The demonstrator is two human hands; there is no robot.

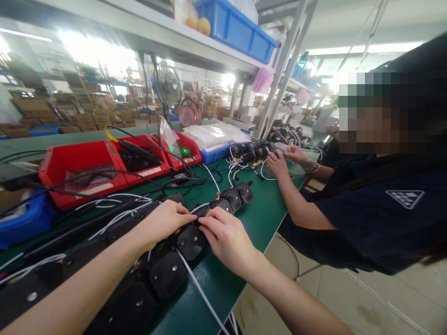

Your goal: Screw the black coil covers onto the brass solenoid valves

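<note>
Both my hands meet over a row of black plastic housings that lie on the green bench. My left hand is closed in a pinch, its fingertips at a small dark piece just above one housing. Facing it, my right hand pinches at the same spot with thumb and forefinger. What the fingertips hold is too small and too covered to name. A white cable runs from the housings toward the bench's front edge. More black housings stand beyond my right hand.
Red bins with small parts line the back, with a blue bin at the left. Black cables loop before them. At the right, a co-worker's hands handle cabled parts. A shelf with a blue crate hangs overhead.
</note>
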